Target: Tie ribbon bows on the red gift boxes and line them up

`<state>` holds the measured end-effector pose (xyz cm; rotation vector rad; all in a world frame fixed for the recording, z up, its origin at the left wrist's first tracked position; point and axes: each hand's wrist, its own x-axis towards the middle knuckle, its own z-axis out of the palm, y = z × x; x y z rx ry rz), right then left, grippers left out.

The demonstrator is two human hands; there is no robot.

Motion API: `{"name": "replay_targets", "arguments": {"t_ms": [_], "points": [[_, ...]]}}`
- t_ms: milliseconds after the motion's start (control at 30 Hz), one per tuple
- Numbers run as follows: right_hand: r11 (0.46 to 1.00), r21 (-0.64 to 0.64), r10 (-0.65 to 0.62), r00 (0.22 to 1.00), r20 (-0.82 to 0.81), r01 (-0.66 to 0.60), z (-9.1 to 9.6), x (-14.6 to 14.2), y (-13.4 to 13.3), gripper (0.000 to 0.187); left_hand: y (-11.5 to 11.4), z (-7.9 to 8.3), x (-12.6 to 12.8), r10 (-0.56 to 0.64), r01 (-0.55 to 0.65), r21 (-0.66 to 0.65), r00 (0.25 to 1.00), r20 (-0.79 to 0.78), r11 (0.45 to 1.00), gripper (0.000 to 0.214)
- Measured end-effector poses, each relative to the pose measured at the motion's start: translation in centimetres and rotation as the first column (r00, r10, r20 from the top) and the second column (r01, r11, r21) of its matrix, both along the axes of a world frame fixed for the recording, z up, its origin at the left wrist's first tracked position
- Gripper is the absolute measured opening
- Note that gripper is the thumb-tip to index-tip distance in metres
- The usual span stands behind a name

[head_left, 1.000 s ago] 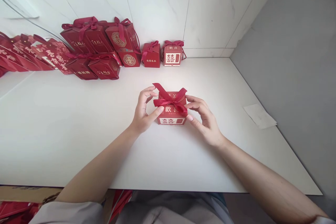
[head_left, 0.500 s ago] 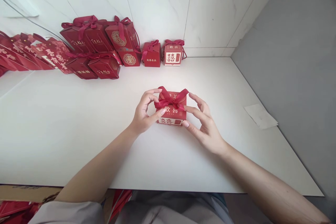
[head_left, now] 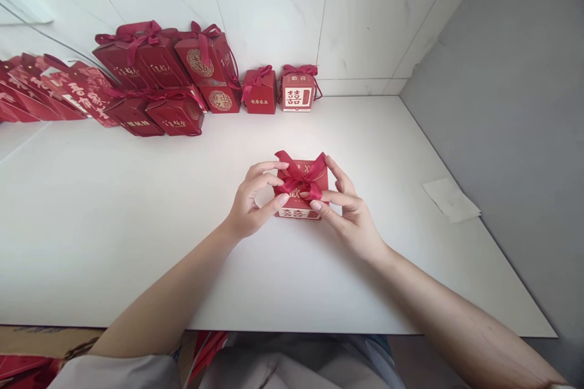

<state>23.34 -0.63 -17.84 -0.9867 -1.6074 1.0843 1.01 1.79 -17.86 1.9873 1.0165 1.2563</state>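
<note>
The head camera looks forward and down over the table [head_left: 292, 279] from close by.

Shines like satin in the ribbon bow [head_left: 302, 182]; looks like smooth printed card in the gift box [head_left: 298, 214], glossy on the wall tiles [head_left: 274, 12].

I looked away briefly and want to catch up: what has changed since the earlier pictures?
The right hand has moved left, its thumb and a finger now at the lower-right part of the bow; whether they pinch it is unclear. The bow's upper-left end has come inward. The left hand stays at the bow's left side. The box and the white paper stayed put.
</note>
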Motion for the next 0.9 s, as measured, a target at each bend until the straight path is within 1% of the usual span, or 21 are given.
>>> {"name": "replay_targets", "arguments": {"t_ms": [133, 233, 300, 433, 567, 733, 800, 867, 900], "points": [[0.994, -0.077, 0.078, 0.995, -0.070, -0.083, 0.1, 0.7, 0.3, 0.015, 0.2, -0.2, -0.2, 0.015, -0.011, -0.065, 0.999, 0.049, 0.998, 0.020], [0.988, -0.098, 0.108, 0.987, -0.116, -0.119, 0.1, 1.2, 0.5, 0.019, 0.4, -0.4, -0.4, 0.042, -0.030, -0.133, 0.995, 0.088, 0.991, 0.029], [0.989, -0.106, 0.095, 0.988, -0.121, -0.108, 0.1, 1.3, 0.7, 0.023, 0.5, -0.5, -0.5, 0.047, -0.030, -0.158, 0.994, 0.104, 0.987, 0.032], [0.990, -0.129, 0.044, 0.992, -0.117, -0.059, 0.2, 1.3, 0.8, 0.026, 0.6, -0.6, -0.5, 0.038, -0.018, -0.180, 0.993, 0.109, 0.983, 0.030], [0.992, -0.123, 0.028, 0.995, -0.100, -0.041, 0.3, 1.4, 0.8, 0.024, 0.2, -0.2, -0.2, 0.055, -0.043, -0.149, 0.996, 0.072, 0.988, 0.033], [0.992, -0.107, 0.059, 0.995, -0.083, -0.068, 0.4, 1.6, 0.7, 0.030, -0.7, 0.8, 0.6, 0.093, -0.095, -0.070, 0.995, -0.019, 0.993, 0.035], [0.989, -0.124, 0.068, 0.994, -0.084, -0.078, 0.5, 1.6, 0.7, 0.030, -1.0, 1.1, 0.9, 0.113, -0.114, -0.048, 0.993, -0.024, 0.992, 0.029], [0.986, -0.136, 0.080, 0.993, -0.091, -0.092, 0.6, 1.6, 0.7, 0.029, -1.2, 1.5, 1.1, 0.106, -0.107, -0.030, 0.994, -0.024, 0.994, 0.021], [0.985, -0.139, 0.093, 0.991, -0.094, -0.105, 0.6, 1.6, 0.7, 0.028, -1.3, 1.6, 1.2, 0.091, -0.092, -0.023, 0.995, -0.035, 0.995, 0.024]]}}
